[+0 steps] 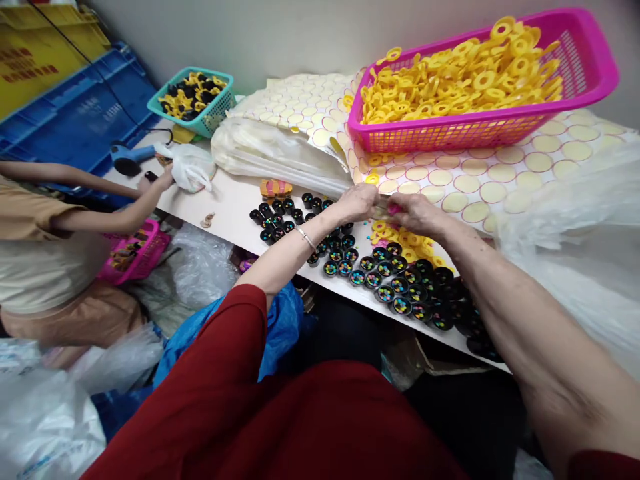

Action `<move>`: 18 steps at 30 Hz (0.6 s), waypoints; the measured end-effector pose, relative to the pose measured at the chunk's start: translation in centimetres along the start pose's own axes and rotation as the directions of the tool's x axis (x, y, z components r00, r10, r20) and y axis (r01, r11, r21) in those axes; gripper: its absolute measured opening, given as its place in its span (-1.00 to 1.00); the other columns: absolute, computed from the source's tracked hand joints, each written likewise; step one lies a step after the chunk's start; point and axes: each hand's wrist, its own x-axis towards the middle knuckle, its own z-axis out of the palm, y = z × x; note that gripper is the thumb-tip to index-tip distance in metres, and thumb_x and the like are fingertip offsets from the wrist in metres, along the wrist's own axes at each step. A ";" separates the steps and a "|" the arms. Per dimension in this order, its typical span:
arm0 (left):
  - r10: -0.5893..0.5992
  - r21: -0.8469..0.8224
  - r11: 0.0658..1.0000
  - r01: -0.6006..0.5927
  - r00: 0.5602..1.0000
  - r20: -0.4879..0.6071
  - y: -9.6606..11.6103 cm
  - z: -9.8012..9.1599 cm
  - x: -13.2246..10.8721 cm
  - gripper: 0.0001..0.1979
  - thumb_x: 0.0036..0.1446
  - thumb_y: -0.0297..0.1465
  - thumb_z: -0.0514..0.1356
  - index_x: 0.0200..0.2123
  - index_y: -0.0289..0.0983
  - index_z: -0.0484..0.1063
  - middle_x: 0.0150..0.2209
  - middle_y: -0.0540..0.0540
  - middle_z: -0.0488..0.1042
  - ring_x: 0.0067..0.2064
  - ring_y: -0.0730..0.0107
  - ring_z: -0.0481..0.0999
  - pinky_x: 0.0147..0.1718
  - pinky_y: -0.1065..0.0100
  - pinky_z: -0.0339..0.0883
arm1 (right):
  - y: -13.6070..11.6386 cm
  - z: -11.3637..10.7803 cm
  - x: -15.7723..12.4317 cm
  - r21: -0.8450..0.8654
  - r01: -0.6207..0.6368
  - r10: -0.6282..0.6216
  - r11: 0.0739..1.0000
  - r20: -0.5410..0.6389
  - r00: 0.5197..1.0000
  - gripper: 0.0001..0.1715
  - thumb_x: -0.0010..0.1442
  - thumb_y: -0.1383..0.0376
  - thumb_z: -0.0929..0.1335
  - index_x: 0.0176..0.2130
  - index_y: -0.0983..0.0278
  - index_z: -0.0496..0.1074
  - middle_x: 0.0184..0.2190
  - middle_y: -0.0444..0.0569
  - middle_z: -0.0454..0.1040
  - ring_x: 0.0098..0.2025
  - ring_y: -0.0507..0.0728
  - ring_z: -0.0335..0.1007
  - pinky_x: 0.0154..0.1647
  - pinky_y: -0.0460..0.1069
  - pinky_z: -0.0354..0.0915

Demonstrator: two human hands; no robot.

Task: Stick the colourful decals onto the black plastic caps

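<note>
My left hand (pixel 356 202) and my right hand (pixel 417 213) meet above the white table, fingers pinched together on a small pink and yellow piece (pixel 393 208) that I cannot make out clearly. Below them stand several small black cups (pixel 395 280) with coloured beads inside. Loose yellow rings (pixel 410 238) lie on the table under my right hand. Behind the hands a sheet of round stickers (pixel 480 177) is spread out, and on it rests a pink basket (pixel 590 63) heaped with yellow rings.
A second person sits at the left, a hand (pixel 163 179) on a clear bag. A teal basket (pixel 220 110) of yellow and black parts, a blue tool (pixel 127 157), blue crate (pixel 80 113) and plastic bags (pixel 575 247) surround the table.
</note>
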 end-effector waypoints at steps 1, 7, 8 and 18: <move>-0.025 -0.157 0.987 0.024 1.000 -0.004 0.3 -0.2 -0.2 -0.93 0.02 -0.50 0.25 -0.38 -0.36 0.53 -0.40 -0.10 0.51 -0.19 0.27 0.52 -0.12 0.31 0.39 | -0.1 0.4 0.1 0.127 0.019 -0.014 0.992 -0.047 0.999 -0.89 0.00 0.31 0.41 -0.41 0.27 0.40 -0.52 -0.14 0.32 -0.40 0.06 0.26 -0.30 -0.02 0.22; -0.139 -0.928 0.347 0.135 0.986 0.092 2.0 -0.6 -2.9 -0.80 0.15 -0.52 0.22 -0.51 -0.36 0.35 -0.59 0.06 0.33 -0.55 0.60 0.35 -0.40 0.42 0.36 | -3.4 2.6 -0.1 0.413 0.163 0.020 0.896 -0.405 0.914 -0.70 -0.05 0.11 0.48 -0.44 0.29 0.47 -0.38 -0.10 0.38 -0.29 0.09 0.33 -0.21 0.05 0.32; -0.146 -0.951 0.276 0.136 0.984 0.099 1.9 -0.6 -3.5 -0.82 0.15 -0.50 0.26 -0.49 -0.37 0.38 -0.58 0.05 0.36 -0.54 0.60 0.38 -0.39 0.43 0.38 | -4.0 2.7 -0.2 0.426 0.173 0.022 0.888 -0.414 0.910 -0.72 -0.04 0.12 0.47 -0.41 0.29 0.49 -0.37 -0.09 0.39 -0.28 0.10 0.35 -0.19 0.06 0.33; -0.514 -0.955 0.188 -0.229 0.806 -0.294 -1.1 0.0 -10.4 -0.77 -0.05 -0.32 0.45 -0.38 -0.35 0.57 -0.54 0.04 0.50 -0.57 0.70 0.32 -0.60 0.56 0.11 | -3.8 2.3 0.0 -0.210 0.006 0.009 0.978 0.069 0.998 -0.78 0.10 0.41 0.31 -0.32 0.27 0.56 -0.36 -0.01 0.56 -0.25 0.16 0.44 -0.25 0.00 0.26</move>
